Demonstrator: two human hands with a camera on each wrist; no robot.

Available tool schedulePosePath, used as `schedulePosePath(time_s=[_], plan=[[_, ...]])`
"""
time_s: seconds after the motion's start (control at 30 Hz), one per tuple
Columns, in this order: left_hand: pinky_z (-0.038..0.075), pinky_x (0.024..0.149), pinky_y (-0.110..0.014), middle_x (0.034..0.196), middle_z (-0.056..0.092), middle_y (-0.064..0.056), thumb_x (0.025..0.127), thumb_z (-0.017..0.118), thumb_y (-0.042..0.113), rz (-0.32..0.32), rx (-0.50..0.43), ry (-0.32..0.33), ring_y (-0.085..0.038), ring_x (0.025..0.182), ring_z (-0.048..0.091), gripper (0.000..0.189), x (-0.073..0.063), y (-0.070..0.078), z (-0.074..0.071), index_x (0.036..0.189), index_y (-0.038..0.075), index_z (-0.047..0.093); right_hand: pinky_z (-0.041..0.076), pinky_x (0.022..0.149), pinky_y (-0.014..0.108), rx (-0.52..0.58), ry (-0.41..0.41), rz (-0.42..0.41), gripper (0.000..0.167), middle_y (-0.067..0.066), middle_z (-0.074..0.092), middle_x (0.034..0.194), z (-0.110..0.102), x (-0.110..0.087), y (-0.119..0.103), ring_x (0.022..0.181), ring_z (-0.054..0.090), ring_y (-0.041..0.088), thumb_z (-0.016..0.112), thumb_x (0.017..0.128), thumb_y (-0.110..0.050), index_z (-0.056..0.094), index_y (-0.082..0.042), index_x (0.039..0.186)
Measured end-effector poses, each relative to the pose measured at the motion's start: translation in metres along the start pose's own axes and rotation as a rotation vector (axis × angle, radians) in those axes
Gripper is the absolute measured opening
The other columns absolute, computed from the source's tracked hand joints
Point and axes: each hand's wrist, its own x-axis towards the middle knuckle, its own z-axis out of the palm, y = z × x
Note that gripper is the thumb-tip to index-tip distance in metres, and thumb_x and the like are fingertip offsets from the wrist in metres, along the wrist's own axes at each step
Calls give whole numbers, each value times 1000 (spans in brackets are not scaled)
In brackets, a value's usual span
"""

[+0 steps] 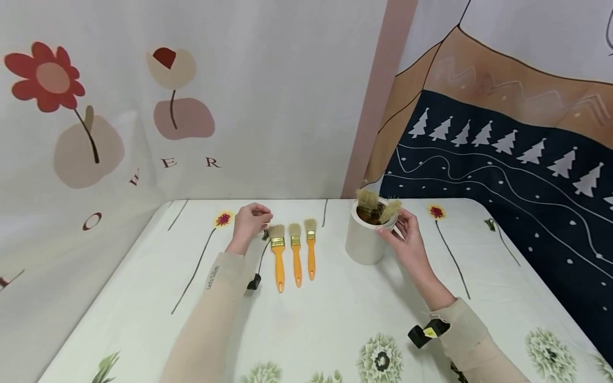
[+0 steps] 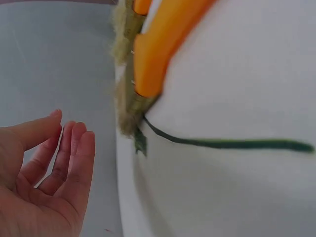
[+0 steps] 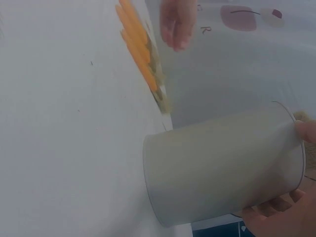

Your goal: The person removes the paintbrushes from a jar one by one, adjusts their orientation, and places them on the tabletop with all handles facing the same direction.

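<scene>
Two bristle heads (image 1: pixel 368 200) poke above rim of off-white cylindrical container (image 1: pixel 365 244); contents deeper down too dim to tell. Container upright on white flowered table (image 1: pixel 330 319), right of three orange-handled brushes (image 1: pixel 297 260) lying side by side, bristles toward far edge. Right hand (image 1: pixel 408 243) grips container near rim, thumb and fingers on its wall. Left hand (image 1: pixel 248 223) holds nothing, fingers loosely bent, thumb near fingertips, just beside leftmost brush's bristles.
</scene>
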Motion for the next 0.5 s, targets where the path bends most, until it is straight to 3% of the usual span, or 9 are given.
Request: schedulePosePath(time_s=[0.23, 0.5], plan=[[60, 92, -37, 117, 67, -19, 96, 66, 14, 113, -20, -24, -35, 107, 68, 22, -8, 21, 7, 114, 2, 65, 24, 126, 46, -12, 4, 9, 76, 14, 23, 164, 0, 0, 2, 154, 21, 28, 65, 98, -19, 16, -10, 156], [61, 91, -36, 118, 68, -18, 95, 68, 14, 228, -76, -75, -32, 106, 69, 28, -20, 56, 17, 119, 1, 65, 24, 127, 46, -10, 3, -2, 76, 14, 21, 165, 0, 0, 0, 154, 21, 28, 64, 98, -19, 16, -10, 156]])
